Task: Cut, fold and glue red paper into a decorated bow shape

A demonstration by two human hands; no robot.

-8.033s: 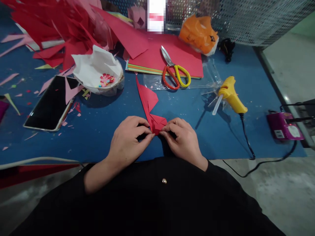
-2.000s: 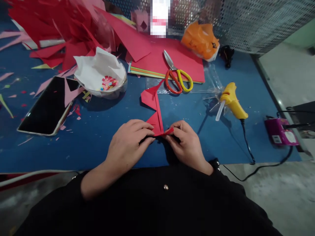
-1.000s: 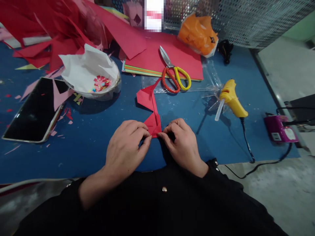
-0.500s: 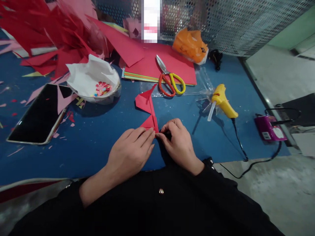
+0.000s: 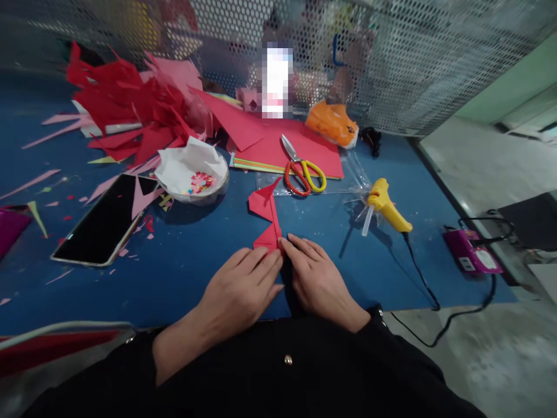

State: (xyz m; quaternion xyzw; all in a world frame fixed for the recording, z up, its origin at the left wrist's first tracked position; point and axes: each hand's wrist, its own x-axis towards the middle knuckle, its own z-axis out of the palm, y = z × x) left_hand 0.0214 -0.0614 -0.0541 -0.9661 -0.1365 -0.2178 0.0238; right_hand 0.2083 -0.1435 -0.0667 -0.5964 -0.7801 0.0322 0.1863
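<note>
A folded red paper strip (image 5: 264,204) with pointed flaps on its left side lies on the blue table, its near end under my fingers. My left hand (image 5: 243,284) holds that end down, fingers pressed together on it and the thumb lower, off the paper. My right hand (image 5: 319,276) rests at the strip's right edge, its fingers stretched out and the index fingertip touching the paper. Beyond the strip, scissors (image 5: 300,168) with one red and one yellow handle lie partly on a stack of coloured paper (image 5: 319,148). The part of the strip beneath my fingers is hidden.
Left stand a bowl (image 5: 213,188) with white paper and small coloured bits, a dark phone (image 5: 104,223) and a heap of red and pink scraps (image 5: 134,104). Right are a yellow glue gun (image 5: 387,206), an orange packet (image 5: 333,123) and a purple power strip (image 5: 472,249). A perforated metal panel (image 5: 404,69) stands behind.
My right fingers have gone from a curled pinch at the strip's near end to stretched out along its edge. The whole view has shifted, showing more of the back and left.
</note>
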